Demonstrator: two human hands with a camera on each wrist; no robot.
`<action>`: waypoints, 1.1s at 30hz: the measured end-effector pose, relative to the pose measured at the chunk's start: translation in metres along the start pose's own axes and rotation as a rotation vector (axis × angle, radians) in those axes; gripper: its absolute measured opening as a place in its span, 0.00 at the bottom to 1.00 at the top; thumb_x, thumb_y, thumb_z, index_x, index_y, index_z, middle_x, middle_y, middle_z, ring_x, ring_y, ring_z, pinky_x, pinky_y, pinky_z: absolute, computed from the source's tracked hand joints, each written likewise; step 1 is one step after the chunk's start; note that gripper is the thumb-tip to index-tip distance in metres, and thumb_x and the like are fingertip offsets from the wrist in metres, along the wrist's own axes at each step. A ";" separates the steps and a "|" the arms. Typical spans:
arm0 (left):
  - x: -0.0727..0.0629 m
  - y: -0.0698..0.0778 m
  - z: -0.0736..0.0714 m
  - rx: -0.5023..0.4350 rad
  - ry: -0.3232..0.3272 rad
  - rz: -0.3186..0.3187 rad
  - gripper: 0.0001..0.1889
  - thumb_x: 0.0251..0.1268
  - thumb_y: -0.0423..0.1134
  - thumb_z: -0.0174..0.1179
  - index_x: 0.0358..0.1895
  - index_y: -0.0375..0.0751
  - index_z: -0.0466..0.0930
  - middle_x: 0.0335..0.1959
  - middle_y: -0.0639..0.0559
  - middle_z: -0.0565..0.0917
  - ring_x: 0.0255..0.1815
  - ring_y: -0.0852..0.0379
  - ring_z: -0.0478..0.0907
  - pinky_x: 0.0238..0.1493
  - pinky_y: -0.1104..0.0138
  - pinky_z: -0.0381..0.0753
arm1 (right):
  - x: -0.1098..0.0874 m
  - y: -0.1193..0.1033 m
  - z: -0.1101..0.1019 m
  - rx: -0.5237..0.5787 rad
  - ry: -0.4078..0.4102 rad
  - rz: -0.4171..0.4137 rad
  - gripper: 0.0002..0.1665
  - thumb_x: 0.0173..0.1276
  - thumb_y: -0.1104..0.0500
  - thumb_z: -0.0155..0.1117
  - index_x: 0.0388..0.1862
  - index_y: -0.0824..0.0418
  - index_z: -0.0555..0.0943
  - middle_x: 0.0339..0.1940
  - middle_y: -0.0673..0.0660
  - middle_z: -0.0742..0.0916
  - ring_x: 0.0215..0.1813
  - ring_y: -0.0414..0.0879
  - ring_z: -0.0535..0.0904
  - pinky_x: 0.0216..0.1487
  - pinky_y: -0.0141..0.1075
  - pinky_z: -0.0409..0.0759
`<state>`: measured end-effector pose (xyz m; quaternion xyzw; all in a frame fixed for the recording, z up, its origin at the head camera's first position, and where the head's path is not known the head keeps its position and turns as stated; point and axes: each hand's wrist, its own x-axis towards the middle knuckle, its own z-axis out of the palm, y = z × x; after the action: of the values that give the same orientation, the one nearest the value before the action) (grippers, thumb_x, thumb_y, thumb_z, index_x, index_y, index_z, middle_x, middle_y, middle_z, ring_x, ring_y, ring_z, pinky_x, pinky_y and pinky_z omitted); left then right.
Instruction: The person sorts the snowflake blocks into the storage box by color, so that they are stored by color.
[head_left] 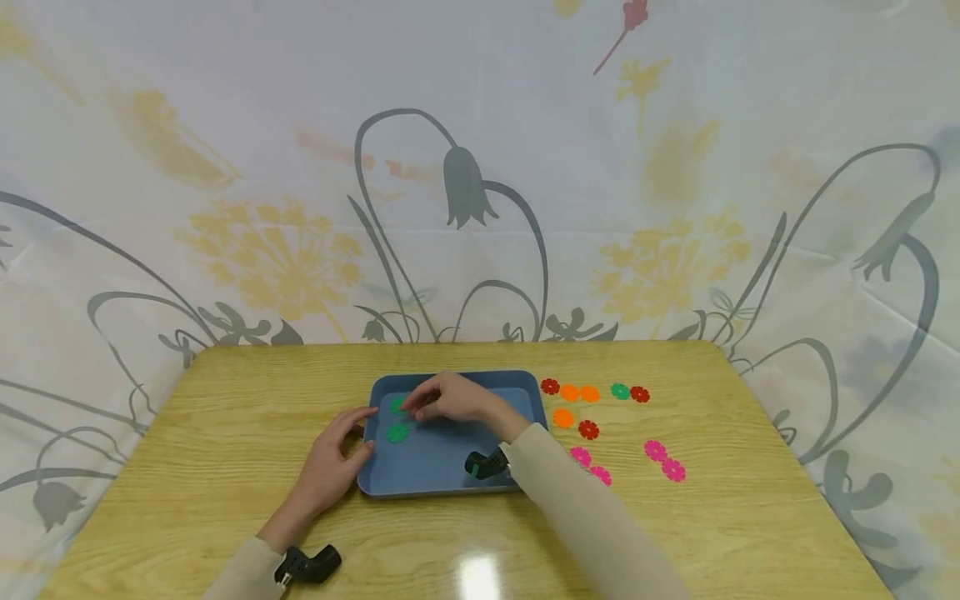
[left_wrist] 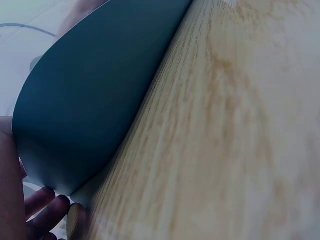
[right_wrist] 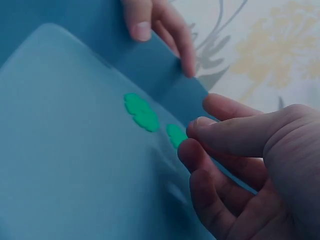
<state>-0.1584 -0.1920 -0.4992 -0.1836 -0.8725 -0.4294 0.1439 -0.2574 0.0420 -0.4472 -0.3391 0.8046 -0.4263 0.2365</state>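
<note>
A blue-grey tray (head_left: 442,479) lies on the wooden table. My left hand (head_left: 330,467) holds its left side, thumb and a fingertip at the rim; in the left wrist view, more fingers (left_wrist: 47,212) curl against the outside wall. Two green notched plastic discs (head_left: 397,432) (right_wrist: 141,112) lie flat inside, near that side. Over the farther one hovers my right hand (head_left: 450,398), its fingers loosely bent. From the right wrist, a gap shows between thumb and fingers, with nothing held; the fingertips partly cover the farther green disc (right_wrist: 175,135).
Right of the tray lie several more notched discs: orange ones (head_left: 563,418), dark red ones (head_left: 588,430), a green one (head_left: 620,391) and pink ones (head_left: 673,470). Behind the table hangs a flower-printed cloth (head_left: 480,275). Black wrist cameras (head_left: 307,567) sit on both sleeves.
</note>
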 end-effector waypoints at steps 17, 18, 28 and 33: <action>-0.001 -0.002 0.000 0.014 0.014 0.014 0.23 0.60 0.30 0.59 0.60 0.42 0.73 0.57 0.48 0.74 0.44 0.53 0.74 0.43 0.55 0.72 | -0.061 0.014 -0.062 0.018 0.166 0.011 0.13 0.66 0.63 0.60 0.49 0.60 0.83 0.47 0.54 0.84 0.46 0.42 0.79 0.47 0.37 0.76; -0.001 -0.001 0.000 0.013 0.016 0.014 0.23 0.60 0.30 0.59 0.60 0.42 0.73 0.57 0.48 0.74 0.44 0.53 0.75 0.43 0.55 0.72 | -0.066 0.016 -0.067 0.018 0.192 0.008 0.13 0.66 0.63 0.60 0.49 0.60 0.83 0.46 0.54 0.84 0.46 0.43 0.79 0.47 0.37 0.76; -0.001 -0.001 0.001 0.001 0.018 0.028 0.23 0.59 0.29 0.60 0.60 0.40 0.73 0.57 0.48 0.74 0.43 0.55 0.74 0.43 0.56 0.73 | -0.139 0.052 -0.109 0.076 0.408 0.097 0.15 0.68 0.60 0.58 0.51 0.65 0.80 0.49 0.61 0.82 0.48 0.56 0.78 0.50 0.52 0.74; -0.001 -0.002 0.001 0.011 0.009 0.041 0.22 0.61 0.30 0.59 0.60 0.40 0.73 0.56 0.48 0.74 0.43 0.54 0.74 0.43 0.56 0.72 | -0.175 0.083 -0.124 0.064 0.505 0.147 0.18 0.70 0.60 0.56 0.54 0.69 0.77 0.52 0.66 0.80 0.51 0.56 0.77 0.52 0.48 0.74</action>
<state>-0.1587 -0.1923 -0.5017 -0.1985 -0.8702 -0.4225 0.1577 -0.2538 0.2718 -0.4360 -0.1552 0.8466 -0.5044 0.0692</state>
